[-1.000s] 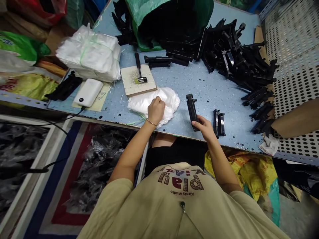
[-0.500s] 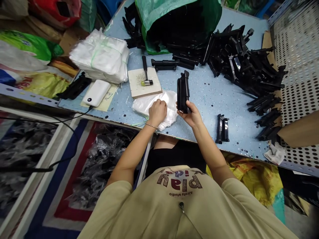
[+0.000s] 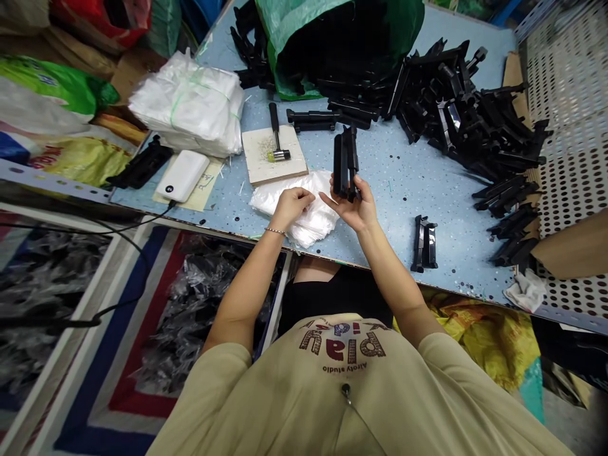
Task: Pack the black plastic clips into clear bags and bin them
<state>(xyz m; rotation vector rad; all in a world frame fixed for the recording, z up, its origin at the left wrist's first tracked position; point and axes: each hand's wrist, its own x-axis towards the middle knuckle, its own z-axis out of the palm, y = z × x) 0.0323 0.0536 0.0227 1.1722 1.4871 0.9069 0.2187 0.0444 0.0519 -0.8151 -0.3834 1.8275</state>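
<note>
Upright in my right hand (image 3: 357, 206) is a long black plastic part (image 3: 345, 163), gripped near its lower end. My left hand (image 3: 293, 206) is closed in a pinch over the stack of clear plastic bags (image 3: 316, 221); what its fingertips hold is too small to make out. Behind the bags, a small hammer (image 3: 275, 133) lies on a pale board (image 3: 254, 161). Another black part (image 3: 424, 244) rests on the blue speckled table (image 3: 380, 237) to the right of my right hand.
A green sack (image 3: 289, 44) of black parts stands open at the back, with a large heap of black parts (image 3: 456, 107) to its right. Tied plastic bags (image 3: 190, 104) and a white power bank (image 3: 183, 175) sit at the left. A crate of wrapped parts (image 3: 185, 304) is below.
My left hand has shifted slightly left, its fingers now in a pinch. My right hand has moved a little up and left with the black part, one finger now extended towards the left hand.
</note>
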